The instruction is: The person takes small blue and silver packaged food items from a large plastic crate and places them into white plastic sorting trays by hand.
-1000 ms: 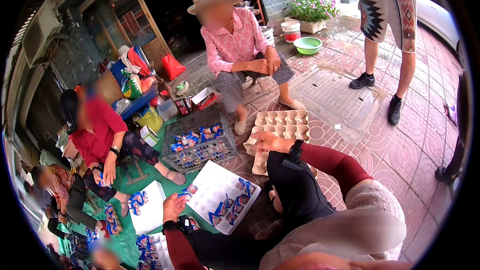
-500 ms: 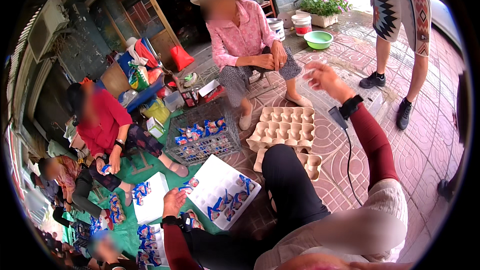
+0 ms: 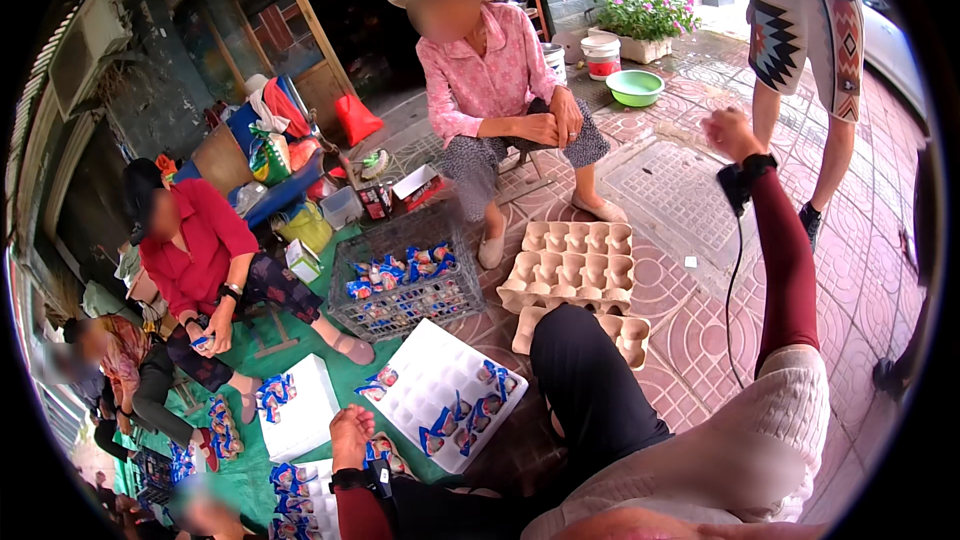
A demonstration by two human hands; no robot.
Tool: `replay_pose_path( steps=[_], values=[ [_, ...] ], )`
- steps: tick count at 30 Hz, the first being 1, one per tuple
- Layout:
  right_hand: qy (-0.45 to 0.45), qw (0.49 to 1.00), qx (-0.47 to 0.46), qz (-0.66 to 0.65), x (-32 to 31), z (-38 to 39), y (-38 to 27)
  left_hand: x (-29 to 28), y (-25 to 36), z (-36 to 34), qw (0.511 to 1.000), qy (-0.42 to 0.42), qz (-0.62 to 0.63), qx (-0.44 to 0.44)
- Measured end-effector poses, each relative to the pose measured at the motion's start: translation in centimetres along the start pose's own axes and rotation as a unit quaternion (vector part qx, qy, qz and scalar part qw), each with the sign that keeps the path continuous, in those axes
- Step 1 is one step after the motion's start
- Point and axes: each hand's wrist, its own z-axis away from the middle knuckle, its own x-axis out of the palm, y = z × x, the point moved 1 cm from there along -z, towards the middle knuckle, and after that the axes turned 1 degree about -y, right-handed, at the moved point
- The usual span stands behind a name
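Note:
My left hand (image 3: 352, 437) hovers with curled fingers by the left corner of a white foam tray (image 3: 415, 350); nothing shows in it. Blue-and-clear wrapped packets (image 3: 465, 420) fill some hollows along the tray's near and right sides, and a further packet (image 3: 378, 382) lies at its left corner. Out to the right, over the paving, my right hand (image 3: 733, 135) is raised with its fingers curled in, and I see nothing held there. A cable runs down from the dark device (image 3: 735, 188) at that wrist.
Stacked brown egg trays (image 3: 570, 265) lie beyond my knee. A grey crate (image 3: 410, 285) of packets stands beyond the foam tray. A white foam box (image 3: 300, 410) is at left. One person (image 3: 495, 70) sits opposite; another, in red (image 3: 205, 255), handles a packet. Someone stands at right.
My right hand has swung outward to the right, and its spread fingers have curled. My left hand has drawn back from the packet at the tray's corner. A small white square now shows on the paving.

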Motion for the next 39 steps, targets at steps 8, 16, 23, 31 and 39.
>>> replay_pose_path(
  steps=[8, 16, 23, 31, 39],
  values=[
    [0.167, 0.967, -0.117, 0.154, -5.9, 2.9, -13.3, -1.2, 0.2, -0.5, 0.995, 0.008, 0.087, -0.04],
    [-0.227, 0.931, -0.141, 0.248, 12.5, -3.8, -7.4, 2.0, 0.5, -2.6, 0.995, -0.018, 0.056, -0.077],
    [-0.332, 0.832, 0.007, 0.444, 23.0, -0.1, 6.1, 2.2, 0.6, -2.7, 0.995, -0.074, 0.032, -0.067],
    [-0.411, 0.868, 0.278, -0.005, 35.1, 13.4, 21.7, 0.2, -0.3, -2.8, 0.997, -0.034, 0.0, -0.075],
    [-0.411, 0.826, 0.384, -0.02, 37.4, 20.7, 31.0, -1.5, -0.4, 0.5, 0.989, 0.047, -0.137, -0.019]
  ],
)
